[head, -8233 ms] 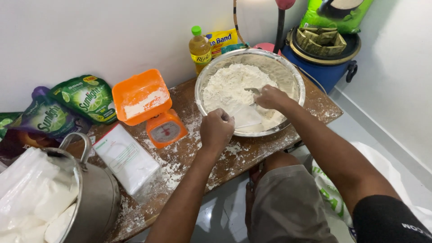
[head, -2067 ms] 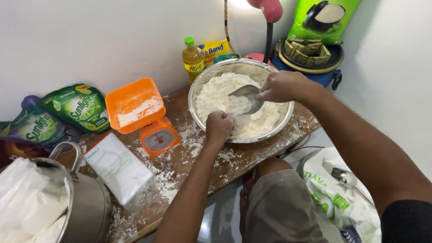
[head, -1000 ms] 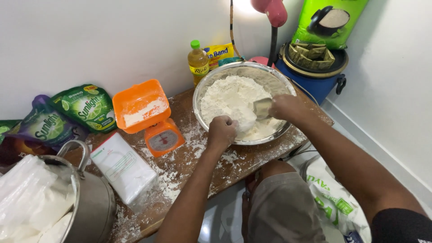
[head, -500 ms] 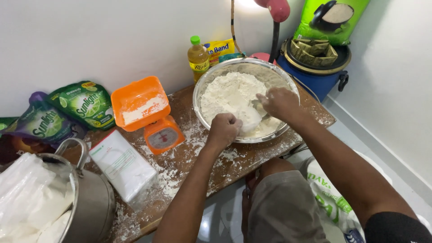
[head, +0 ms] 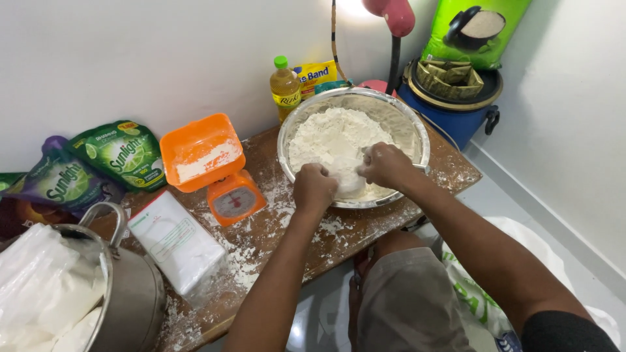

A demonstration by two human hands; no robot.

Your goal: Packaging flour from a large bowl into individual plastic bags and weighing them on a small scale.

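We see both hands at the metal bowl (head: 417,133), which stands on the wooden bench (head: 450,176) at about 1 o'clock in the view, and it is full of white flour (head: 329,140). Our left hand (head: 314,188) is closed like a fist and rests on the near rim of the bowl, at its 7 o'clock side. Our right hand (head: 386,165) is also closed and it sits in the flour near the 5 o'clock edge; we cannot tell if it grips something, because the fingers are turned down into the flour. The two hands are near each other but they do not touch.

At 9 o'clock from the bowl stands an orange kitchen scale (head: 218,176) with some flour in its tray. In front of the scale, toward 7 o'clock, lies a white packet (head: 176,241), and loose flour is spilled over the bench around it. A steel pot (head: 127,287) with white bags inside is at the lower left corner. Behind the bowl, at 11 o'clock, a bottle of oil (head: 285,88) stands by the wall.
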